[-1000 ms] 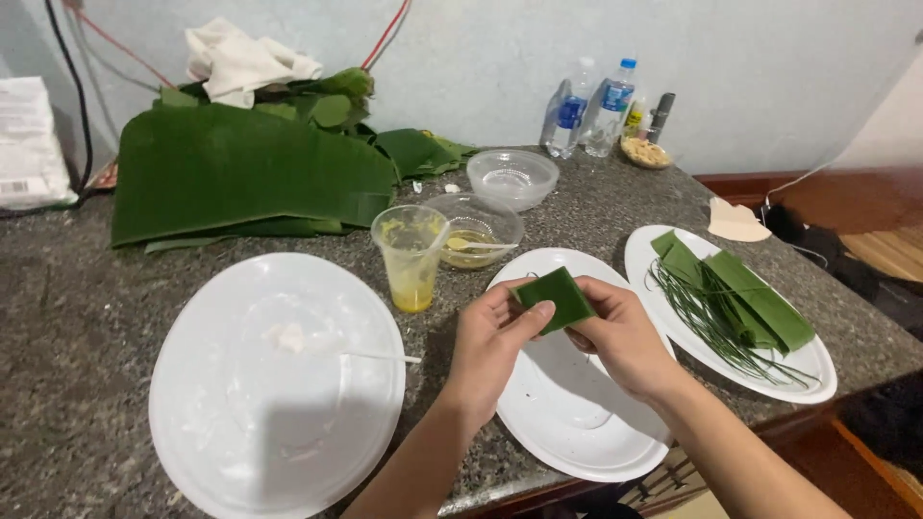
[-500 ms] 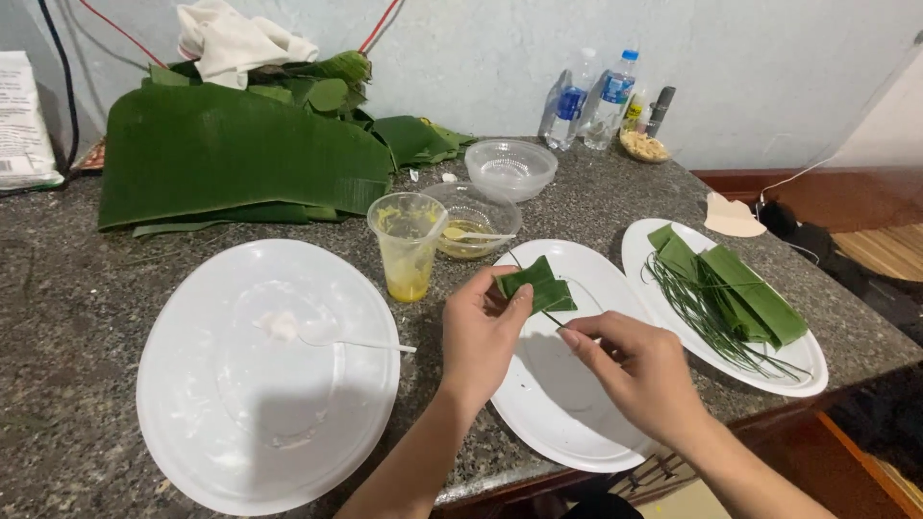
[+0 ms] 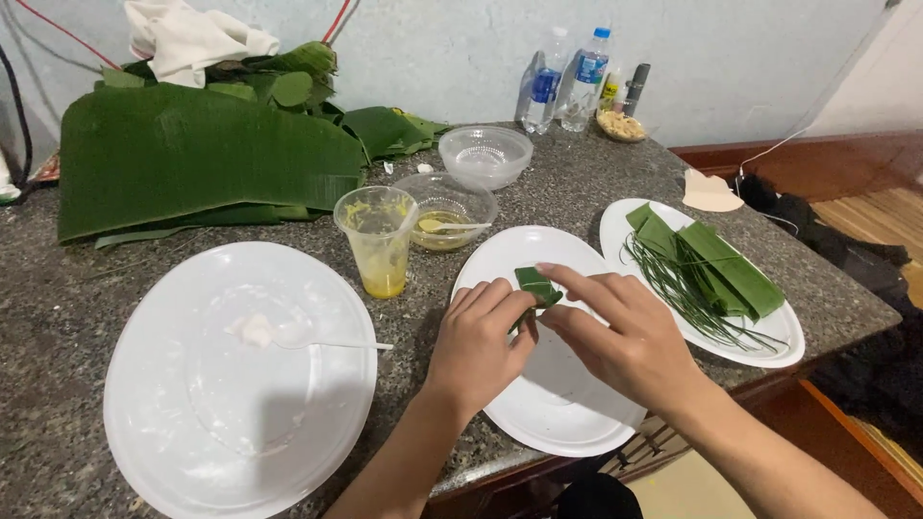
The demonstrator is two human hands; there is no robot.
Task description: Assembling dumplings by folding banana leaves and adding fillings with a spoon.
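A small folded green leaf parcel point(image 3: 535, 284) is held low over the middle white plate point(image 3: 567, 423). My left hand point(image 3: 478, 341) grips it from the left with curled fingers. My right hand point(image 3: 620, 332) pinches it from the right, index finger laid across its top. Most of the parcel is hidden between the fingers. To the right, a white plate point(image 3: 769, 341) holds cut leaf strips point(image 3: 716, 264) and thin green strands point(image 3: 678, 293).
A large white plate point(image 3: 163, 423) with a white lump and a spoon lies at the left. A plastic cup point(image 3: 378, 240) with yellow liquid, two clear bowls point(image 3: 486, 154), bottles point(image 3: 567, 77) and a pile of banana leaves point(image 3: 192, 159) stand behind. The counter edge runs near my arms.
Both hands have lowered the parcel toward the middle plate and closed in around it; half a second ago my right hand was apart, pulling a thin strand.
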